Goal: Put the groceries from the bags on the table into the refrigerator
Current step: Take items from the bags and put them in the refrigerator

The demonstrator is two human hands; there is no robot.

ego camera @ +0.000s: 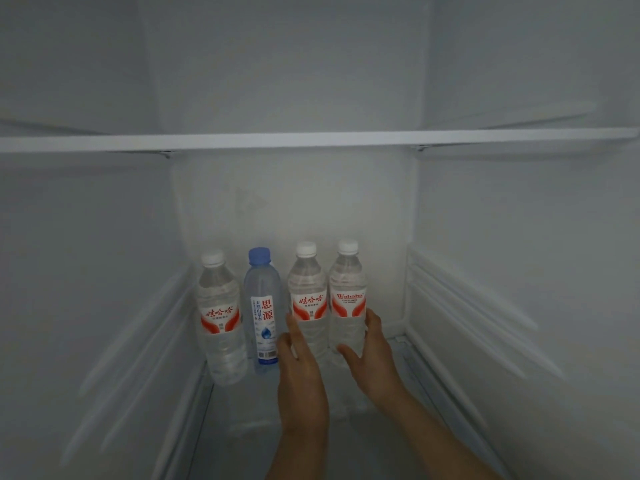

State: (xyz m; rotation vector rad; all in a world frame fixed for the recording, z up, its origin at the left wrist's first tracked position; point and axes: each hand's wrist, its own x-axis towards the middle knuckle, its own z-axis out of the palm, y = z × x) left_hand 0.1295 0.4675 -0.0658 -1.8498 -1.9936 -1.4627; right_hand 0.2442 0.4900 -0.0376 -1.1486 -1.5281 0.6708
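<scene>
— Nearest the lens, what do you see?

— Two bare forearms reaching into the refrigerator point(104, 237) over its glass shelf point(249, 427). The left hand point(299, 368) has its fingers straight and close together, the tips touching the lower front of the third bottle point(308, 306), the one with a white cap and a red label.

— And the other hand?

— The right hand point(372, 355) curls round the rightmost bottle point(348, 299): thumb across the front low down, fingers wrapped on its right side just under the red Wahaha label. That bottle stands upright, touching the third one.

— Where does the row sit?

— Along the back edge of the glass shelf, against the rear wall. From the left: a white-capped bottle point(220, 317) with a red label, then a slimmer blue-capped bottle point(263, 306) with a white label and a water-drop mark, just beside it, then the two at the hands. All four are upright and hold clear water.

— Anything above?

— A white upper shelf point(311, 140) runs across the compartment. Ribbed rails line both side walls, and the right rear corner of the glass shelf is bare.
</scene>
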